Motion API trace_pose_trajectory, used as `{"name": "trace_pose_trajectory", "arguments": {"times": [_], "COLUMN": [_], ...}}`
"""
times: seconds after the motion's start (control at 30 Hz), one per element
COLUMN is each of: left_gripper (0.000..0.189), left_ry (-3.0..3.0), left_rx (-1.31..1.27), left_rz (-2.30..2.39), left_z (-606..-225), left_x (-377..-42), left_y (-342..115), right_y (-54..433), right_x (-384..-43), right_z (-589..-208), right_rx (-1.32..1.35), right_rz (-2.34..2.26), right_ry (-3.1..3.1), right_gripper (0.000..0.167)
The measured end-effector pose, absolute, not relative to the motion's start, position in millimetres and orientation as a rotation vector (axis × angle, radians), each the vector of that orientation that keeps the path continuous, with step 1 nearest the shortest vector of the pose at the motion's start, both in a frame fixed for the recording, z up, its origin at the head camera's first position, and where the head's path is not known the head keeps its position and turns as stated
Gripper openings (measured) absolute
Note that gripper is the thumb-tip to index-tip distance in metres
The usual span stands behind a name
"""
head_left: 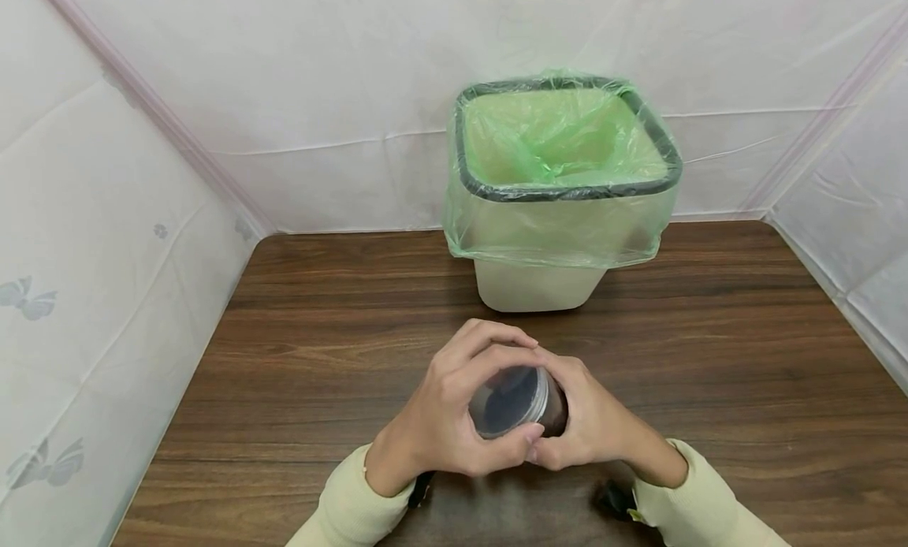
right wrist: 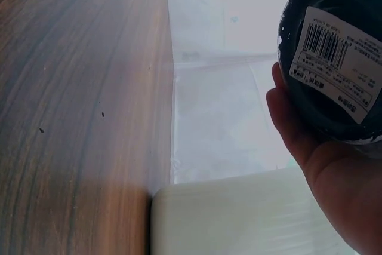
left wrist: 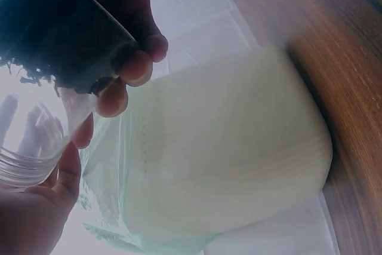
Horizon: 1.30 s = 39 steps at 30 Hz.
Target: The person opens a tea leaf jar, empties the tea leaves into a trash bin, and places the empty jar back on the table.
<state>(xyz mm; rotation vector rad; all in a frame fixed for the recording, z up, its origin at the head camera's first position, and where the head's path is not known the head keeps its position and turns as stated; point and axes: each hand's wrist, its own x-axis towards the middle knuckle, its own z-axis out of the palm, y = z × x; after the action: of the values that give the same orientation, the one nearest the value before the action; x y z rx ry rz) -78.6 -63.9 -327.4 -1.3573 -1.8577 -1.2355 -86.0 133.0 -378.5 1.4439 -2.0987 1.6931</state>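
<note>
A clear plastic jar (head_left: 507, 401) with dark contents is held between both hands, tilted, its ridged end toward the left. My left hand (head_left: 454, 409) curls round that end, with thumb and fingers arched over it. The right hand (head_left: 596, 413) grips the other end, and the fingertips of the two hands meet. In the left wrist view the jar (left wrist: 57, 40) shows dark stuff in one part and a see-through part with ridges. A white barcode label (right wrist: 337, 61) is on its dark base in the right wrist view. I cannot tell whether a lid is on it.
Behind the hands stands a cream bin (head_left: 539, 283) with a dark rim, lined with a green bag (head_left: 496, 232) folded over it. The wooden table (head_left: 319, 334) meets pale plastic sheeting (head_left: 319, 74) at the back and sides. Small dark specks (right wrist: 102, 114) lie on the table.
</note>
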Motion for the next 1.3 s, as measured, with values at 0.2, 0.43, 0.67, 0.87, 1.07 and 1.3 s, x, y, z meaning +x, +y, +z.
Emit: {"name": "trace_pose_trajectory", "arguments": {"times": [0.2,0.43,0.67,0.87,1.07,1.3], "left_gripper": [0.040,0.039,0.039,0.040,0.041,0.045], "left_ry": [-1.867,-1.916,-1.976,-2.001,-2.019,-2.035], "left_rx": [-1.267,-1.144,-1.064,-1.051,-1.052,-1.070], "left_rz": [-1.227,-1.241,-1.241,-1.250,-1.259,-1.296], "left_z": [-329,-333,-335,-336,-336,-336], "left_x": [-79,-79,-78,-78,-78,-78], "left_y": [-63,-61,-60,-61,-61,-63], "right_y": [131,129,129,129,129,129], "right_x": [-81,-75,-75,-75,-75,-76], "right_z": [-374,-369,-370,-370,-370,-371], "right_rx": [1.287,1.090,1.021,0.999,1.006,1.010], "right_rz": [1.591,1.411,1.326,1.331,1.330,1.325], "right_ry": [-2.184,-2.286,-2.305,-2.322,-2.316,-2.305], "right_gripper": [0.075,0.086,0.086,0.089,0.088,0.087]}}
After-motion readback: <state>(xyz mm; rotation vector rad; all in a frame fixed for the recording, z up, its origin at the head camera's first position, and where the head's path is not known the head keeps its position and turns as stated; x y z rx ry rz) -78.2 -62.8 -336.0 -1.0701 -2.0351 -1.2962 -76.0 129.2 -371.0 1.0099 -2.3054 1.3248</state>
